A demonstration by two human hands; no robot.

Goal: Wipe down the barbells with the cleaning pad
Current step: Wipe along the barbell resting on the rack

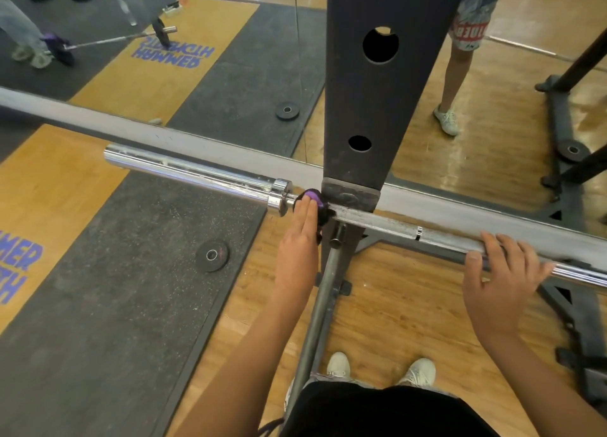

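Note:
A chrome barbell [387,223] lies across a black rack upright [381,85], its bare sleeve [184,170] pointing left. A purple and black cleaning pad [316,203] is wrapped on the shaft just right of the sleeve collar. My left hand [297,242] lies on the pad with straight fingers pressing it against the bar. My right hand [502,272] grips the shaft farther right, fingers curled over the top and thumb on the near side.
A wall mirror stands right behind the bar, reflecting the rack and another person's legs [456,85]. Small black weight plates [212,256] lie on the rubber mat at left. The rack's base frame [574,321] runs along the wooden floor at right. My shoes [377,369] are below.

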